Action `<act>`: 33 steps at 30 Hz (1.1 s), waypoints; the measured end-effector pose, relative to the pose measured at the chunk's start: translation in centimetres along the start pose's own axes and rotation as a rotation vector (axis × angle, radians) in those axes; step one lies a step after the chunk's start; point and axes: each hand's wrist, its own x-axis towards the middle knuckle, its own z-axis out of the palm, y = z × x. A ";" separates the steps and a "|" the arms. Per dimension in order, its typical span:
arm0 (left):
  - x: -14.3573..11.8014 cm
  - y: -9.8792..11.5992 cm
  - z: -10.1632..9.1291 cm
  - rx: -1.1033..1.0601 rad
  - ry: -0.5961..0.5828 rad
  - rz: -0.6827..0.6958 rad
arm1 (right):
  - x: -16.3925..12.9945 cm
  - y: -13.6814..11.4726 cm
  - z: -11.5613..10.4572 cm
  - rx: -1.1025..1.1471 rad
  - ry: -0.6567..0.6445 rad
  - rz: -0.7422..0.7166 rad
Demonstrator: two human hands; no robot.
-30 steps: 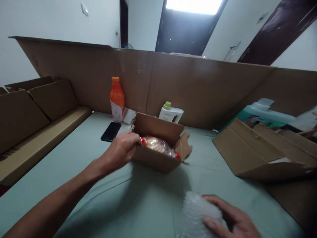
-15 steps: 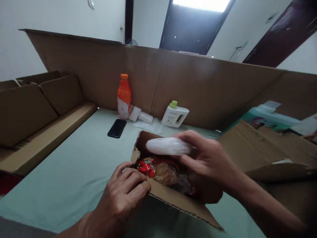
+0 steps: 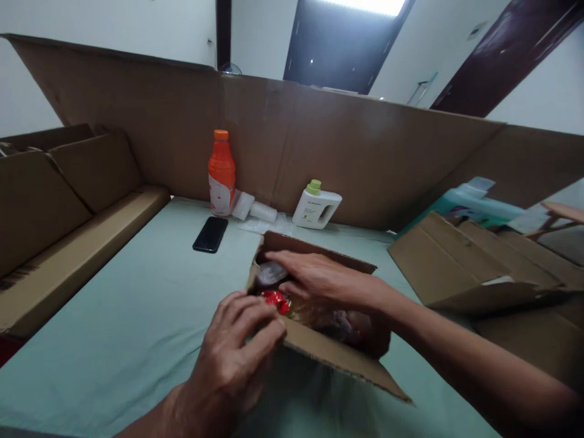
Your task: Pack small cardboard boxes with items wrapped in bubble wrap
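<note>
An open cardboard box (image 3: 328, 350) stands on the green cloth in front of me, its near flap folded outward. My left hand (image 3: 241, 340) curls its fingers over the box's near left edge. Reaching inside, my right hand (image 3: 305, 274) is closed around a translucent, plastic-wrapped item (image 3: 271, 274) by the far left wall; most of that item is hidden. Below it lies a shiny red packet (image 3: 276, 300). Clear plastic wrapping (image 3: 344, 325) shows farther right in the box, its contents partly covered by my hand.
Behind the box stand an orange bottle (image 3: 221, 176) and a white jug with a green cap (image 3: 317, 207). Bubble wrap (image 3: 263, 212) and a black phone (image 3: 210, 234) lie nearby. Cardboard boxes flank both sides, and a tall cardboard panel (image 3: 365, 152) closes the back.
My right hand has moved left and down into the box with the wrapped item. My left hand stays at the box edge. The view has shifted slightly.
</note>
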 end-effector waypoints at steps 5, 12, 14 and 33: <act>-3.4 -2.0 -1.5 0.057 0.115 -0.297 | -11.8 -0.3 -2.6 -0.028 0.754 0.546; -7.6 -7.7 0.8 -0.320 -0.121 -0.886 | -21.1 -2.9 9.8 0.486 0.664 0.785; -6.3 -8.4 3.5 -0.444 -0.173 -0.957 | -19.3 -3.4 13.1 0.662 0.631 0.765; -3.1 -3.2 3.3 -0.574 -0.165 -0.921 | -15.2 -1.8 13.0 0.684 0.739 0.662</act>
